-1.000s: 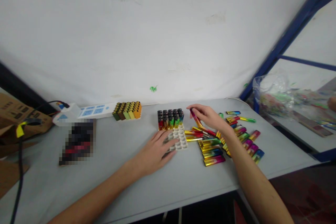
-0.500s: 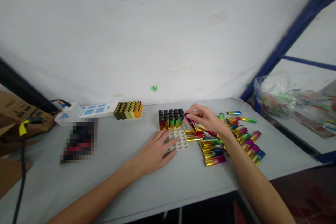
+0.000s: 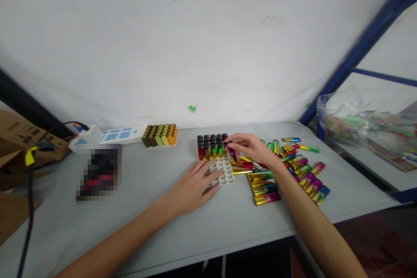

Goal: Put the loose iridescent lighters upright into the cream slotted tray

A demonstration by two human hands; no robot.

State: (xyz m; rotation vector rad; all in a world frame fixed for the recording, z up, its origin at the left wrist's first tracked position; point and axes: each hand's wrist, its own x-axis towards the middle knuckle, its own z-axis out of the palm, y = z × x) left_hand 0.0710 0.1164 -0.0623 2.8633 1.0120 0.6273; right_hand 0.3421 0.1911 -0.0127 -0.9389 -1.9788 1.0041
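A pale tray with round-edged slots (image 3: 227, 174) lies on the table, its far rows filled with upright black-topped lighters (image 3: 212, 145). My left hand (image 3: 194, 186) rests with spread fingers over the tray's near left side. Beside the tray's right edge, my right hand (image 3: 249, 147) pinches a pink and dark lighter (image 3: 233, 154), which hangs nearly upright next to the filled rows. Shiny multicoloured lighters (image 3: 266, 189) are piled on the table to the right, some partly hidden under my right forearm.
Another block of gold and green lighters (image 3: 160, 134) stands near the wall, by a white power strip (image 3: 122, 135). A pixelated dark item (image 3: 100, 173) lies at left, near a cardboard box (image 3: 26, 134) and black cable. A clear plastic bag (image 3: 345, 115) is beyond the blue frame.
My right hand has shifted slightly left, bringing the lighter closer to the filled rows and more upright. My left hand has stayed on the tray.
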